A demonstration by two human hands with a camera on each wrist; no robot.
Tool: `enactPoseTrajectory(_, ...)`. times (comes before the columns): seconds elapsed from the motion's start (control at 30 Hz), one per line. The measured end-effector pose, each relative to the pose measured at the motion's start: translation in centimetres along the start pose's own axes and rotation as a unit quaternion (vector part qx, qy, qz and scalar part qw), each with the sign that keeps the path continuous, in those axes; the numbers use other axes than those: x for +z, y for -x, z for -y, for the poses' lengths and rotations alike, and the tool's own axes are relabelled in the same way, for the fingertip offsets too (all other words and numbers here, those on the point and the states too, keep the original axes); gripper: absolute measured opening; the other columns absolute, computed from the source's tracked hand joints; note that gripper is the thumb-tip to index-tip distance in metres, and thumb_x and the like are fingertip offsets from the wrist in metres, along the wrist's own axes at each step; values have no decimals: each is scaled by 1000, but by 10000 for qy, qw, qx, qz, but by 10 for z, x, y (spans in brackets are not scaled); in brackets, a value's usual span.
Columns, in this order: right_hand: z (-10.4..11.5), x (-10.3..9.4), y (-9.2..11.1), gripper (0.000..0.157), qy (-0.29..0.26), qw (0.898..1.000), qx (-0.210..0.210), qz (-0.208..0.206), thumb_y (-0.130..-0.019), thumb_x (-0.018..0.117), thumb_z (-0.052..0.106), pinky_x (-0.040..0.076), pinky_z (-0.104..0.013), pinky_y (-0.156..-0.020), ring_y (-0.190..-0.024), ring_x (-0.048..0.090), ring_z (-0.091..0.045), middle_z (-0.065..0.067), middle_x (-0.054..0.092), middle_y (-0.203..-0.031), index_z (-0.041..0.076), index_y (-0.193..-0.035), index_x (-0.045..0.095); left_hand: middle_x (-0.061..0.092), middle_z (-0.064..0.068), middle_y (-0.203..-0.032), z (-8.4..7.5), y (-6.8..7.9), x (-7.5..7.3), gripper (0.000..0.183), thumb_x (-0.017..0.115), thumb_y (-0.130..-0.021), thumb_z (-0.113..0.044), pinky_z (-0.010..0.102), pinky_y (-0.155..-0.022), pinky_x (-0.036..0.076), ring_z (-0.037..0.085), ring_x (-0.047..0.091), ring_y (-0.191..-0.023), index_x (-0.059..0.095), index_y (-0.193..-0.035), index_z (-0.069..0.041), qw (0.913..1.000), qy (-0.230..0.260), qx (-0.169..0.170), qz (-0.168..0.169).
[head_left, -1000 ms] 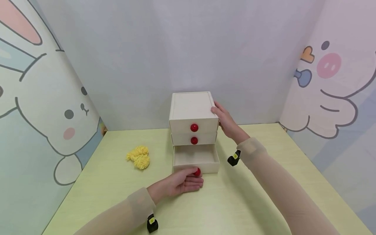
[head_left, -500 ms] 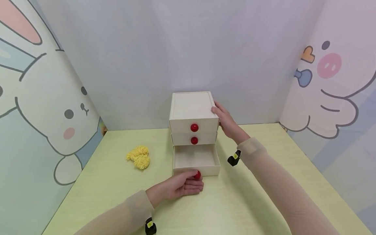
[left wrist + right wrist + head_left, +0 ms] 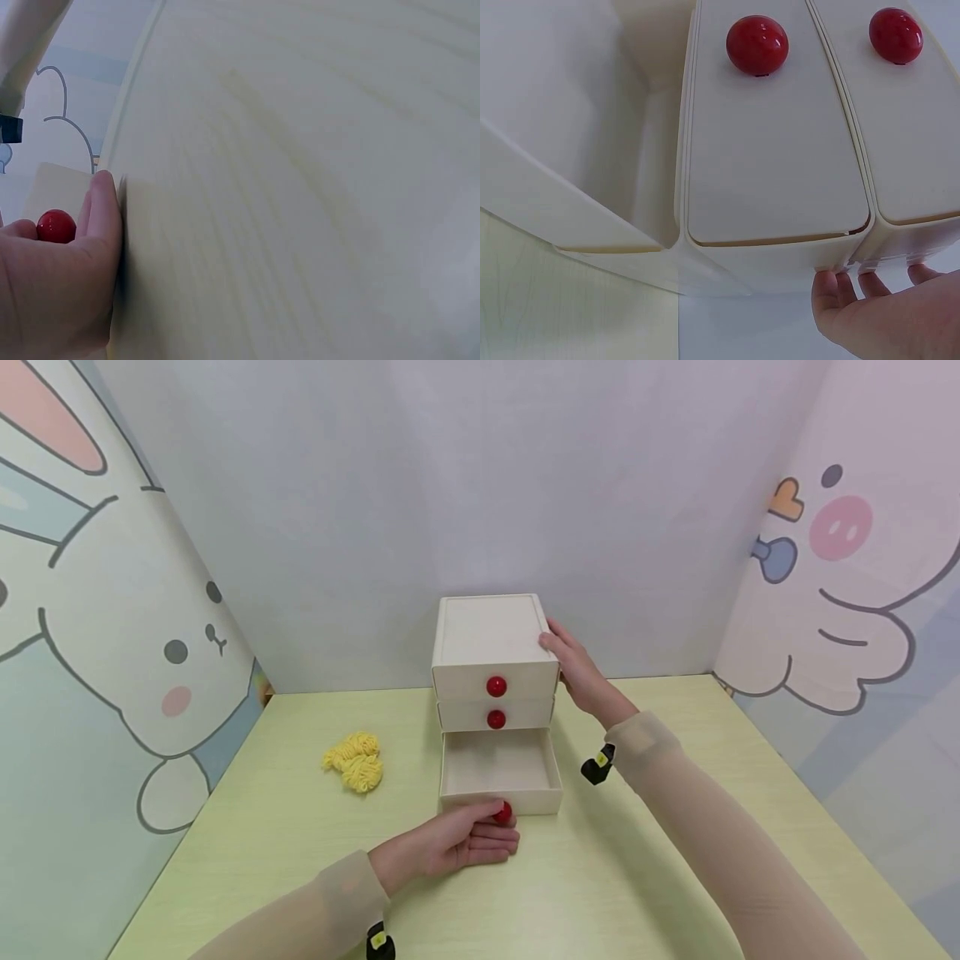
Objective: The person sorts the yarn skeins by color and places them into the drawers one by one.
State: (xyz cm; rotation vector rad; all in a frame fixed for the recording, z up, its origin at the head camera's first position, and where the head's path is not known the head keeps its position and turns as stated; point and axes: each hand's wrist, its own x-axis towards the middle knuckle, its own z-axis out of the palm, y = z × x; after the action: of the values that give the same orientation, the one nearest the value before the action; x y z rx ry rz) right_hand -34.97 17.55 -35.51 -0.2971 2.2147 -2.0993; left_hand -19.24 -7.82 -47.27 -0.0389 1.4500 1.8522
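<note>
A small white drawer cabinet [image 3: 491,627] with three drawers and round red knobs stands at the back middle of the table. Its bottom drawer [image 3: 501,760] is pulled well out and has nothing inside. My left hand [image 3: 461,842] pinches the red knob [image 3: 502,812] of that drawer between thumb and fingers, palm turned up; the left wrist view also shows the knob [image 3: 56,226] by the thumb. On the cabinet's right side my right hand [image 3: 579,670] grips the body near the top edge, fingertips [image 3: 826,281] against the side wall. The upper two drawers are closed.
A bundle of yellow yarn [image 3: 356,762] lies on the pale wood-look table [image 3: 600,877] left of the cabinet. A plain grey backdrop [image 3: 360,527] rises behind, with cartoon-printed panels [image 3: 150,635] at both sides.
The left hand has drawn the bottom drawer a little further out toward the person. The right hand, the cabinet body and the yarn have stayed in place.
</note>
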Motion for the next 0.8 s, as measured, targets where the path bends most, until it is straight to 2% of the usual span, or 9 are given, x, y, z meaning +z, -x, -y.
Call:
enactPoseTrajectory(0.23, -2, -1, 0, 68, 18, 10000, 6, -2, -112, 44, 44, 27, -57, -125, -156, 30, -33, -6, 19, -177, 29, -172, 16, 76, 24, -118, 2, 1, -2, 47, 60, -110, -33, 40, -98, 60, 25, 78, -104, 66, -130, 8, 10000, -92, -12, 24)
enactPoseTrajectory(0.47, -2, 0, 0, 68, 18, 10000, 19, 13, -113, 45, 45, 28, -57, -125, -156, 30, -33, -5, 19, -177, 31, -172, 16, 75, 23, -121, 2, 8, -9, 53, 60, -110, -38, 41, -102, 59, 28, 76, -110, 63, -134, 9, 9996, -181, -124, 179)
enactPoseTrajectory(0.67, -1, 0, 0, 68, 35, 10000, 17, 22, -112, 46, 45, 28, -57, -125, -157, 29, -32, -3, 19, -177, 32, -172, 17, 76, 18, -121, -4, 19, -26, 53, 60, -110, -37, 41, -101, 59, 27, 75, -111, 61, -138, 8, 9972, -608, -153, 415)
enactPoseTrajectory(0.8, -1, 0, -1, 67, 36, 10000, 29, 17, -112, 46, 45, 27, -58, -126, -158, 28, -32, -3, 18, -178, 33, -172, 17, 76, 15, -123, -12, 27, -42, 51, 60, -109, -35, 39, -100, 60, 25, 75, -111, 61, -141, 5, 9919, -1055, -159, 695)
